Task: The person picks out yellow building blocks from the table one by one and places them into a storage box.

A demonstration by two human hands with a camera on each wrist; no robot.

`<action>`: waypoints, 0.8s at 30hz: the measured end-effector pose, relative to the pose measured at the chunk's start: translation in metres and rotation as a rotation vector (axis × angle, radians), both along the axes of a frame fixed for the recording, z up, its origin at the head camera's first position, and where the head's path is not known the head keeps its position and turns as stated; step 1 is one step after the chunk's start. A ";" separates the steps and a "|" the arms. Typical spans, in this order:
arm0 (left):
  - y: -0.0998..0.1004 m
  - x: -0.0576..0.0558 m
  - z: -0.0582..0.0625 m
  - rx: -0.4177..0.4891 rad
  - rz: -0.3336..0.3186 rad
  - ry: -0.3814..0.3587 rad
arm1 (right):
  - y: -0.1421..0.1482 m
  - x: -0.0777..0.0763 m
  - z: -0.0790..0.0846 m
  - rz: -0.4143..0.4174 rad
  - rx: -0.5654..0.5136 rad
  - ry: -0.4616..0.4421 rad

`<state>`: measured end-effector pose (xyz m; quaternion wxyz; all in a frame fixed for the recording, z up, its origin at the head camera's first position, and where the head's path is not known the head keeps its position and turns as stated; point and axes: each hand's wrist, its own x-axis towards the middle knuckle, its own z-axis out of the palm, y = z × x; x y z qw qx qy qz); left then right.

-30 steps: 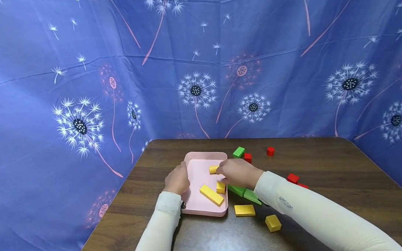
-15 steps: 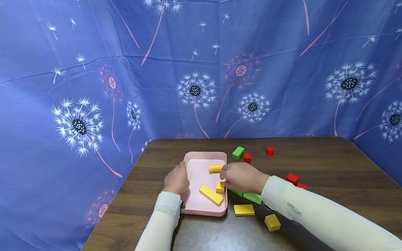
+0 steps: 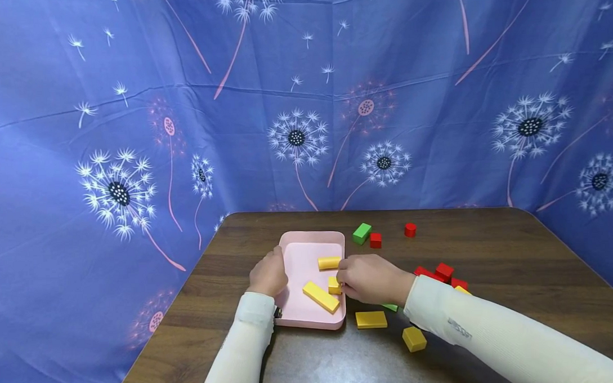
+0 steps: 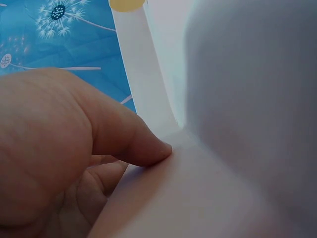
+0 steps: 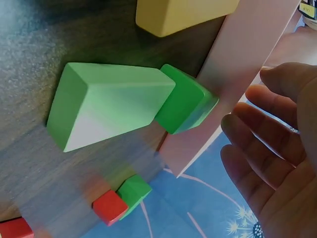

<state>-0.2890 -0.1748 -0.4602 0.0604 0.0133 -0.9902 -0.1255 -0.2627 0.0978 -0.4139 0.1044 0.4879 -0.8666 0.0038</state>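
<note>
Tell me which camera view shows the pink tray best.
The head view: it shows the pink tray almost whole, from above, only partly covered by the left hand and right hand. The left wrist view gives a close-up of one gripped part; the right wrist view shows part of one side.

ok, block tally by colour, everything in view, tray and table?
Yellow blocks: 6
Red blocks: 5
Green blocks: 3
Total: 14 visible; the right sleeve may hide more.
</note>
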 end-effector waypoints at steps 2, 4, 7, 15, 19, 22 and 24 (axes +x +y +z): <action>0.000 0.000 0.000 -0.001 -0.001 0.001 | 0.001 0.001 0.000 0.001 0.000 0.002; 0.000 0.000 0.000 -0.003 -0.003 0.003 | 0.002 0.003 0.000 0.003 0.003 0.009; 0.000 -0.001 0.000 -0.005 -0.004 0.008 | 0.003 0.005 -0.001 0.002 0.010 0.017; 0.000 0.000 -0.001 0.001 -0.004 -0.006 | 0.007 0.010 -0.002 0.003 0.028 0.012; 0.000 0.000 0.000 0.001 -0.004 -0.005 | 0.009 0.013 -0.002 0.025 0.037 0.053; 0.000 0.000 0.000 0.000 -0.007 0.004 | 0.010 0.015 -0.002 0.032 0.039 0.063; 0.000 -0.001 0.000 0.000 -0.008 0.009 | 0.010 0.017 -0.002 0.029 0.042 0.057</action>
